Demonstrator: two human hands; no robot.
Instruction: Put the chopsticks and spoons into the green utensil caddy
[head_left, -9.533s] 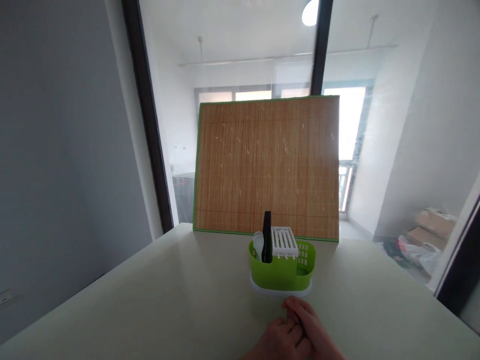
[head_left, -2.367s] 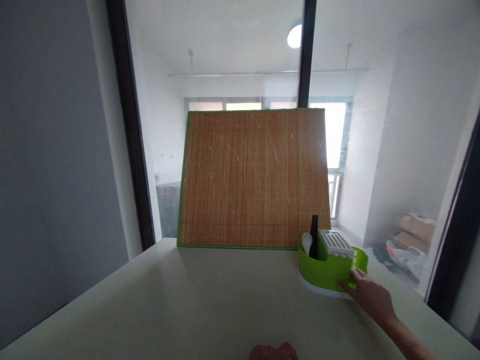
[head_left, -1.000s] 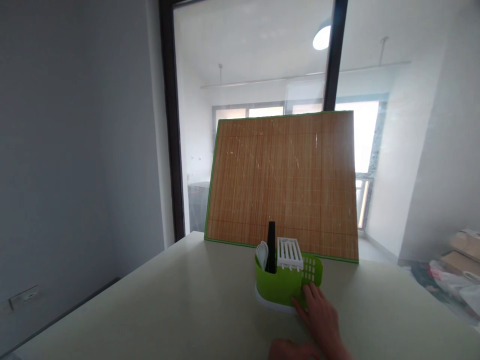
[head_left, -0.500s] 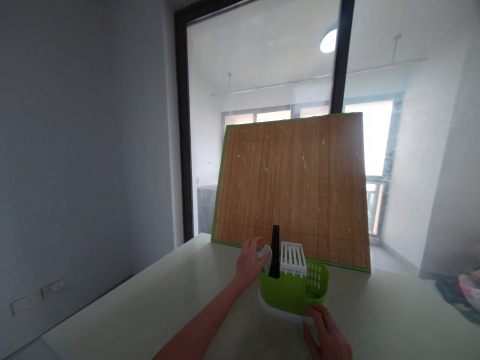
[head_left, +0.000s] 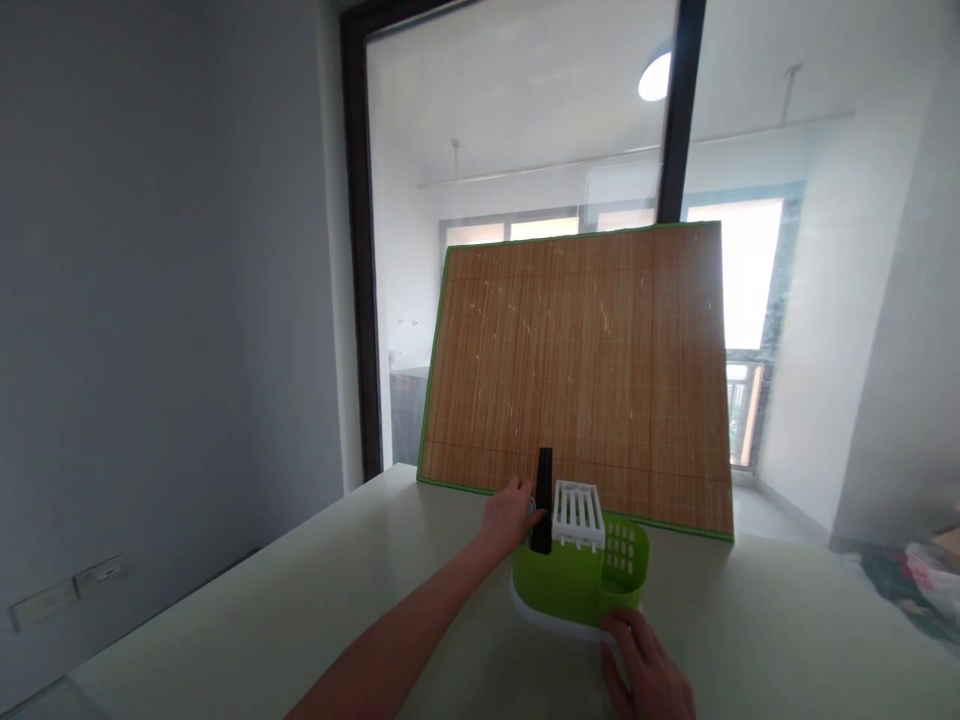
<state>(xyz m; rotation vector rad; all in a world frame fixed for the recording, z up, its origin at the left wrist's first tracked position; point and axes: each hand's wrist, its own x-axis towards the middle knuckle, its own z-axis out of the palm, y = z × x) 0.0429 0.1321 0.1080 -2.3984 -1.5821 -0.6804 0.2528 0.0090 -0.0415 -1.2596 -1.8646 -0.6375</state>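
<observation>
**Both hands at the green caddy, the mat standing close behind it**

Your room sideways is on the left: a wide stretch of pale desk runs from the green caddy out to the left edge, which slants up to the far left corner. Another stretch lies between the caddy and the right edge. The near edge is out of view. Toward the far edge you are limited by the bamboo mat, green-bordered and upright, its lower border passing just behind the caddy.

The caddy sits upright on the desk, right of the middle, on its white base. Your left hand reaches its left end, fingers bent around the white spoons, which are mostly hidden; you cannot tell from here whether the grip has closed. Right beside that thumb, a tall black piece stands in the caddy, and the white slotted rack comes next, blocking a sideways move to the right. Your left forearm crosses the desk diagonally.

Your right hand is spread, thumb apart from the fingers, fingertips touching the caddy's near right corner, below its open compartment.

Beyond the desk you have a grey wall to the left, dark-framed glass behind the mat, and bundled stuff past the right edge.
</observation>
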